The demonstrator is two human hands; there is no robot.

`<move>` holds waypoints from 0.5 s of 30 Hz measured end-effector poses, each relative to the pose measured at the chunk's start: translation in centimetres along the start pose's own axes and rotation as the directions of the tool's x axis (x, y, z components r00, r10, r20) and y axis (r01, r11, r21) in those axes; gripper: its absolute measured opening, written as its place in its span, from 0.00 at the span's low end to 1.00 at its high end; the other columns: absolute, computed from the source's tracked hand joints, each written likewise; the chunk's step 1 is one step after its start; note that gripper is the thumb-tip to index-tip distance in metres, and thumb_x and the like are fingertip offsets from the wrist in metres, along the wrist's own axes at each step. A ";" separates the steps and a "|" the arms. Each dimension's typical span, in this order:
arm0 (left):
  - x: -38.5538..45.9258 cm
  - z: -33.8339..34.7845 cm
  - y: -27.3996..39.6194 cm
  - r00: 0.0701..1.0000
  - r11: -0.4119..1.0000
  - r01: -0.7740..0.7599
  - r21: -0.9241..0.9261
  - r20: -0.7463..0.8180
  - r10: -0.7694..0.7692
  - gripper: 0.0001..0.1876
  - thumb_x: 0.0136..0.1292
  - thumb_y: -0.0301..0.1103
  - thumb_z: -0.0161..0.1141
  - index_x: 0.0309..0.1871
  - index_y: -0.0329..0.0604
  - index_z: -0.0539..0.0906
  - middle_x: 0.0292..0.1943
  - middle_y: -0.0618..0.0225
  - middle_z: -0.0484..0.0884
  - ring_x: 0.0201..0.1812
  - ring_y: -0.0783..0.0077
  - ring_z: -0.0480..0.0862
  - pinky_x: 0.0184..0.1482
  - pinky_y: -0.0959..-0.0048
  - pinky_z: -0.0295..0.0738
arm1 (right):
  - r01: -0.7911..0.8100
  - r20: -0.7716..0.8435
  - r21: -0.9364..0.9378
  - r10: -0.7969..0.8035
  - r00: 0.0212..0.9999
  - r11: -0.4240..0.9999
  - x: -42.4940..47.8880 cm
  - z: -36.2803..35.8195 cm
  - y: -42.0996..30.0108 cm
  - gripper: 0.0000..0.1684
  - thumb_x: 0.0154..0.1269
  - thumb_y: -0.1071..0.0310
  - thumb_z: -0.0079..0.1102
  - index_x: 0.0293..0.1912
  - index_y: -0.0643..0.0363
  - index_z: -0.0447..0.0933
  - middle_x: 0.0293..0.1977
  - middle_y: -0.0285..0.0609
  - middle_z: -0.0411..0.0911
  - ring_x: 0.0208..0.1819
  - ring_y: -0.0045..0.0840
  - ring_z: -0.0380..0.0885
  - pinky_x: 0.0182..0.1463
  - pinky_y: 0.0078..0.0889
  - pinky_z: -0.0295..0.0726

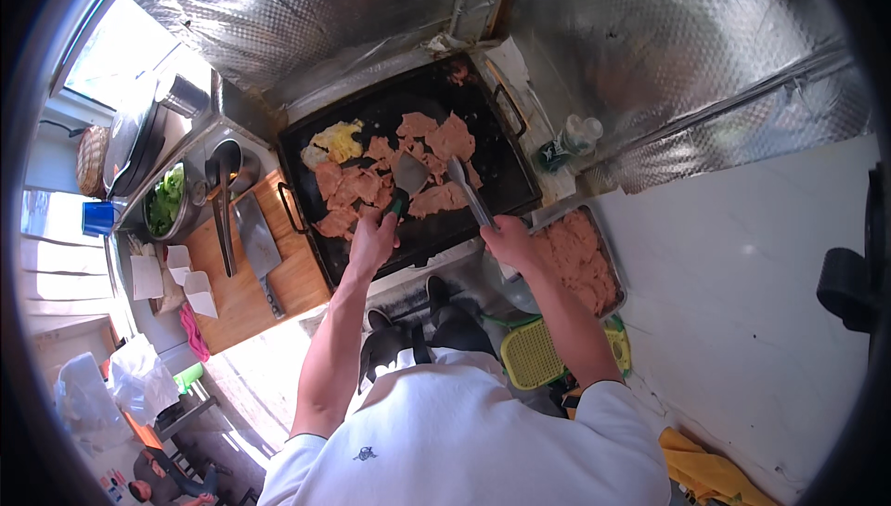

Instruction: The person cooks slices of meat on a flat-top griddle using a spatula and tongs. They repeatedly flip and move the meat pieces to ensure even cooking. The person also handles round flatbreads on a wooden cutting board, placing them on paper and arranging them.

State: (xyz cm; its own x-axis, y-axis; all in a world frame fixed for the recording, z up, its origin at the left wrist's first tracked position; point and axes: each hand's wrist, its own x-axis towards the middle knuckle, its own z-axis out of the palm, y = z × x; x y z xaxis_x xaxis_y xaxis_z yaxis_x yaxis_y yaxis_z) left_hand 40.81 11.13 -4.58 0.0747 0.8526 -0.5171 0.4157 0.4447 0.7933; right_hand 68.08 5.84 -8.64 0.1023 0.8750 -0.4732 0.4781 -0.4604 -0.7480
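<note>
A black rectangular griddle (390,105) with side handles lies before me. Thin slices of pinkish meat (449,138) spread over its middle, and a piece of fried egg (337,142) rests near its left side. My left hand (374,241) grips the green handle of a metal spatula (411,173), whose blade is among the slices. In my right hand (509,243) is a pair of metal tongs (469,191), tips at the right-hand slices. Below the griddle's right corner, partly behind my right forearm, a metal tray (619,260) holds a heap of similar meat (574,252).
Left of the griddle, a wooden cutting board (303,255) bears a cleaver (256,233) and a long-handled ladle (224,220). Beyond are leafy greens (166,201) in a metal bowl. A bottle (555,156) stands right. A yellow stool (532,356) is below; a person (159,475) sits lower left.
</note>
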 end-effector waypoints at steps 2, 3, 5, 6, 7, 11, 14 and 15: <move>0.0 0.1 -0.4 0.999 0.999 -0.045 -0.025 -0.016 0.044 0.17 0.71 0.42 0.49 0.42 0.36 0.80 0.18 0.69 0.76 0.19 0.77 0.74 0.23 0.74 0.65 | 0.144 -0.180 -0.209 -0.183 0.967 0.967 0.2 -0.1 0.1 0.16 0.62 0.60 0.57 0.30 0.64 0.76 0.24 0.55 0.79 0.30 0.48 0.81 0.33 0.47 0.78; 0.2 0.3 -0.9 0.998 0.996 -0.064 -0.062 -0.021 0.063 0.16 0.72 0.42 0.48 0.45 0.38 0.79 0.18 0.71 0.75 0.16 0.79 0.71 0.19 0.76 0.62 | 0.196 -0.252 -0.319 -0.282 0.926 0.927 0.0 -0.3 -0.3 0.15 0.62 0.60 0.57 0.31 0.64 0.76 0.24 0.55 0.79 0.31 0.49 0.81 0.34 0.47 0.79; 0.8 0.9 -1.8 0.997 0.988 -0.077 -0.132 -0.016 0.075 0.15 0.73 0.41 0.48 0.48 0.39 0.79 0.18 0.72 0.74 0.14 0.81 0.68 0.15 0.78 0.59 | 0.172 -0.221 -0.405 -0.279 0.935 0.898 1.0 -1.1 -1.7 0.15 0.62 0.60 0.57 0.33 0.64 0.76 0.25 0.55 0.79 0.33 0.48 0.82 0.36 0.49 0.79; 1.3 1.1 -1.7 0.997 0.984 -0.074 -0.161 0.000 0.075 0.15 0.73 0.41 0.48 0.48 0.39 0.79 0.18 0.72 0.74 0.14 0.81 0.68 0.15 0.78 0.59 | 0.157 -0.213 -0.445 -0.275 0.938 0.882 1.7 -1.6 -2.5 0.15 0.62 0.60 0.57 0.35 0.64 0.76 0.25 0.55 0.80 0.34 0.48 0.82 0.37 0.50 0.80; 1.7 1.3 -1.4 0.997 0.979 -0.071 -0.189 0.015 0.076 0.15 0.73 0.41 0.48 0.49 0.39 0.79 0.18 0.72 0.74 0.14 0.81 0.69 0.15 0.78 0.59 | 0.142 -0.206 -0.493 -0.274 0.939 0.858 2.6 -1.8 -2.7 0.15 0.62 0.59 0.57 0.35 0.64 0.75 0.25 0.55 0.80 0.33 0.49 0.81 0.38 0.50 0.80; 3.2 2.0 0.5 0.999 0.990 -0.027 -0.139 -0.022 0.024 0.16 0.72 0.42 0.48 0.47 0.37 0.79 0.19 0.71 0.76 0.16 0.80 0.71 0.19 0.77 0.61 | 0.112 -0.211 -0.596 -0.290 0.934 0.795 4.8 -1.9 -2.4 0.16 0.62 0.59 0.57 0.36 0.64 0.75 0.27 0.55 0.80 0.33 0.49 0.81 0.38 0.51 0.80; 2.9 1.7 1.4 0.998 0.991 -0.044 -0.129 -0.048 0.038 0.18 0.70 0.43 0.49 0.42 0.35 0.80 0.19 0.69 0.78 0.20 0.78 0.76 0.25 0.75 0.67 | 0.095 -0.178 -0.649 -0.271 0.946 0.755 4.7 -2.5 -2.4 0.14 0.62 0.60 0.56 0.37 0.63 0.75 0.29 0.53 0.81 0.33 0.47 0.82 0.38 0.48 0.81; 2.8 1.4 1.3 0.999 0.989 -0.031 -0.144 -0.043 0.025 0.18 0.70 0.43 0.49 0.41 0.35 0.79 0.19 0.70 0.77 0.20 0.78 0.76 0.25 0.75 0.67 | 0.091 -0.154 -0.671 -0.259 0.954 0.736 4.3 -2.6 -2.7 0.13 0.62 0.61 0.56 0.37 0.63 0.76 0.31 0.52 0.82 0.34 0.45 0.83 0.38 0.47 0.82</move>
State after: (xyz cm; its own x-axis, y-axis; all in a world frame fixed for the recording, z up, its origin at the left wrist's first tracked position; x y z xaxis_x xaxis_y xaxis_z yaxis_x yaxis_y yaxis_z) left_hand 42.81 13.72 -5.39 0.0457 0.8747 -0.4825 0.2786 0.4527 0.8470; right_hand 69.47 11.28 -7.43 0.1087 0.9765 -0.1860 0.9464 -0.1589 -0.2812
